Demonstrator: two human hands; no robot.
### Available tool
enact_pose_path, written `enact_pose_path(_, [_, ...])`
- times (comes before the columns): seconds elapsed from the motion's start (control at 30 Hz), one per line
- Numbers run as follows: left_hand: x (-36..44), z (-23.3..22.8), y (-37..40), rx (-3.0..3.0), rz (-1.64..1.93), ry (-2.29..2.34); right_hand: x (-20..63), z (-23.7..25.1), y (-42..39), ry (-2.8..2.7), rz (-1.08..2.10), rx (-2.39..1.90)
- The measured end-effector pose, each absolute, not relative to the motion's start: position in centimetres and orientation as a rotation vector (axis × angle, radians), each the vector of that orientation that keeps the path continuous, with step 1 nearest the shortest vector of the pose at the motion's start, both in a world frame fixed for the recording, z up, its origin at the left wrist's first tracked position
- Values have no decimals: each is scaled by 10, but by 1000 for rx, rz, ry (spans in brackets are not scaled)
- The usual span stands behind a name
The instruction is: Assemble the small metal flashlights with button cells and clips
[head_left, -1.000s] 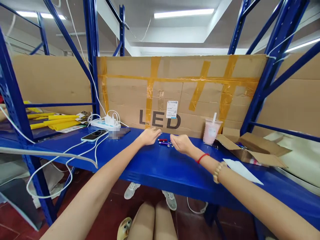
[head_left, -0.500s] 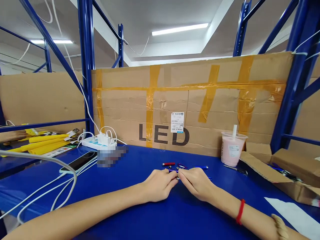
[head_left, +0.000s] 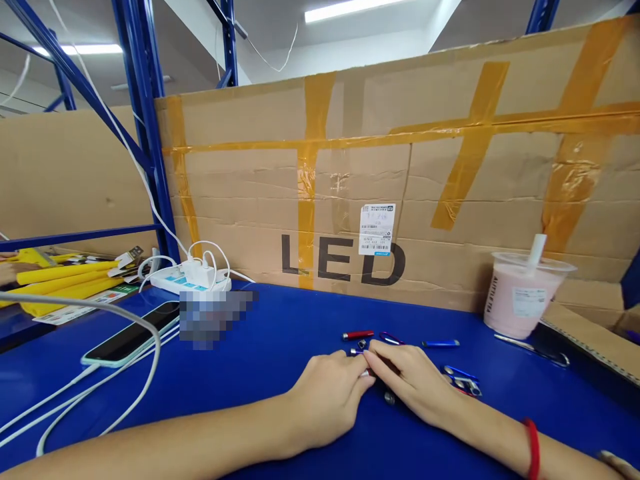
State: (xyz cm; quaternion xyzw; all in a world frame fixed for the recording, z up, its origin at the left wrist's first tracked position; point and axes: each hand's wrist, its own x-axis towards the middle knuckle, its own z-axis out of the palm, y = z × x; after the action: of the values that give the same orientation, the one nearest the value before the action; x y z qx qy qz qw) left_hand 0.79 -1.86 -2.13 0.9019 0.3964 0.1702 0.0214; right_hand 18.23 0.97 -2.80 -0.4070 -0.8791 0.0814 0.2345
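My left hand (head_left: 330,397) is closed, with the silver end of a small metal cylinder (head_left: 367,373) showing between thumb and fingers. Fingertips of my right hand (head_left: 415,383) are pinched together against it, hiding whatever they grip. A small purple-and-silver piece (head_left: 356,351) shows at the left fingertips. Just beyond lie a red metal tube (head_left: 358,335), a small silver part (head_left: 362,344) and a purple carabiner (head_left: 390,339). A round metal piece (head_left: 389,398) sits below my right fingers. To the right are a blue tube (head_left: 440,344) and several blue and silver parts (head_left: 465,381).
A pink drink cup (head_left: 523,300) with a straw stands at the right, by tweezers-like metal tool (head_left: 535,350) and a cardboard box (head_left: 590,333). At left are a phone (head_left: 133,333), white cables and a power strip (head_left: 165,281). A cardboard panel (head_left: 250,200) closes off the back.
The view has moved closer and tilted down. My hands remain together, with the right fingers slightly more spread from the left hand, and the parts beside my right hand now show.
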Motion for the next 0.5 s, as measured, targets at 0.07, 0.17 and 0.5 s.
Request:
enact_pose_path(0.07, [9,-20,-18,2775,485,1308,183,-28,10,-2387,181,-1144])
enact_pose_path(0.17, [10,-18,-17,2700,438,1388,183,-27,8,-2360,77,-1104])
enact_pose_path(0.5, [10,-9,-24,2573,504,1475,178,-25,-5,-2419,-131,-1245])
